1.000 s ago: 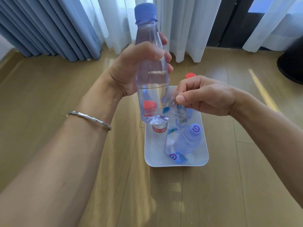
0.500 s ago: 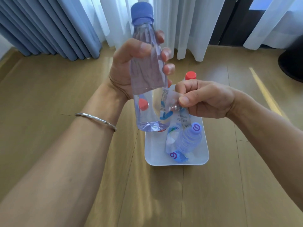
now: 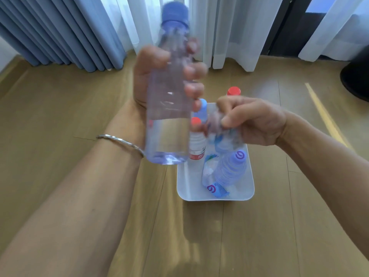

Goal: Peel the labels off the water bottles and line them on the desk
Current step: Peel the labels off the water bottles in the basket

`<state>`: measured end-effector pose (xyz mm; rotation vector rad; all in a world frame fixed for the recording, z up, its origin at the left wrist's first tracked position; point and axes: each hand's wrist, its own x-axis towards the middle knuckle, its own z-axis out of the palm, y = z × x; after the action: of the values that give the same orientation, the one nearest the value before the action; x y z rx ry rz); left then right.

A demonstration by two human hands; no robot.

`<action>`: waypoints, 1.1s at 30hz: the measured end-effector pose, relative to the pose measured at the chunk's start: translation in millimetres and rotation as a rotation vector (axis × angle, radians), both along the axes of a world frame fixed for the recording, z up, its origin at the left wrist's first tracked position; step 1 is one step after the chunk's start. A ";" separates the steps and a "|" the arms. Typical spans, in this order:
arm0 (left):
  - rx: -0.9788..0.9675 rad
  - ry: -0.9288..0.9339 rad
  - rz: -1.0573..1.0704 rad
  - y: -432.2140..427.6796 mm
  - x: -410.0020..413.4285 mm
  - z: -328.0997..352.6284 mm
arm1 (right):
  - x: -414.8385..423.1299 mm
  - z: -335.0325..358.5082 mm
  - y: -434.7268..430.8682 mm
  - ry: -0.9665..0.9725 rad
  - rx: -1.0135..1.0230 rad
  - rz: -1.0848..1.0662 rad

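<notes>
My left hand (image 3: 157, 76) grips a clear water bottle (image 3: 169, 108) with a blue cap, upright and bare of any label, above the wooden surface. Just right of it my right hand (image 3: 253, 120) pinches a crumpled clear label (image 3: 221, 134) with blue print, held over the white tray (image 3: 217, 197). In the tray stand a red-capped bottle (image 3: 196, 140) with a red and white label, a second red-capped bottle (image 3: 233, 90) behind my hand, and a blue-capped bottle (image 3: 202, 108). A ribbed bottle (image 3: 231, 168) with a purple logo lies on its side there.
Peeled label scraps (image 3: 216, 189) lie in the tray's front. Blue and white curtains (image 3: 79, 31) hang behind the wooden surface (image 3: 60, 108). A dark round object (image 3: 357, 78) stands at the far right, and a yellow stripe (image 3: 325, 114) runs along the wood.
The label has come free of the bottle into my right hand, which moved right and crumpled it. My left hand has drawn the bottle left and closer to me.
</notes>
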<state>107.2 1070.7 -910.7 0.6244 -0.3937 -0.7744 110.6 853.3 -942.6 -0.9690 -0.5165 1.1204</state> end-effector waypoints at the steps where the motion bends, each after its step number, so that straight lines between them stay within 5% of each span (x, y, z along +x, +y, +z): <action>1: 0.005 0.018 0.041 8.1 0.7 3.9 | 4.7 2.5 -8.9 -0.022 -0.029 -0.086; 7: 0.569 -0.107 0.685 25.6 -1.5 15.0 | 14.8 11.9 -22.9 -0.447 -0.578 -0.254; 13: 0.814 -0.158 0.736 0.5 -5.1 6.1 | -14.7 -55.2 12.9 -0.764 -1.090 -0.182; 26: 0.828 -0.145 0.695 -2.3 -3.2 -0.3 | -30.7 -68.1 51.8 -1.055 -1.189 0.235; 33: 0.821 -0.153 0.666 -4.1 -0.5 -2.1 | -54.7 -100.0 63.3 -1.073 -1.168 0.143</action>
<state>106.7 1066.7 -912.8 1.4966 0.0320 -0.2116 55.9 916.7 -1042.6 -2.6395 -0.7792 0.9059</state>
